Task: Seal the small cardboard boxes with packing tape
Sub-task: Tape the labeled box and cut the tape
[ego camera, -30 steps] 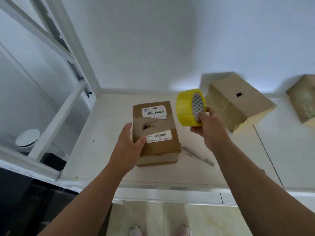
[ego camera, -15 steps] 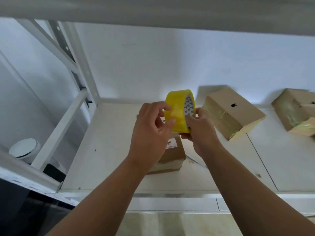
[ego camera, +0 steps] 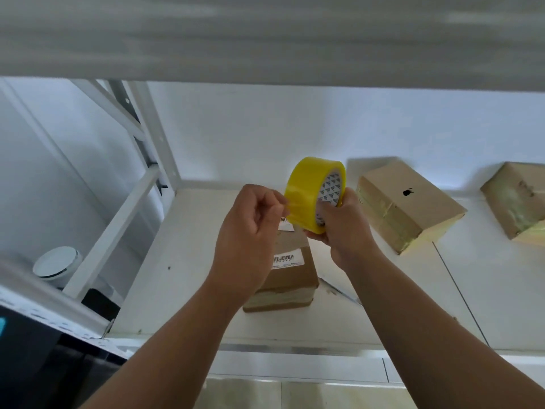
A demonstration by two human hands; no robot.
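Single head view — facing forward and down into a shelf [ego camera: 188,290], near; top seemingly blurred

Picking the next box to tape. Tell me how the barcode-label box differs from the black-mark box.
The barcode-label box carries white labels on top; the black-mark box bears only a black mark. The barcode-label box lies partly hidden behind the left hand; the black-mark box sits in plain view to its right, turned askew. Both are brown cardboard on the white shelf, with pale tape on a side.
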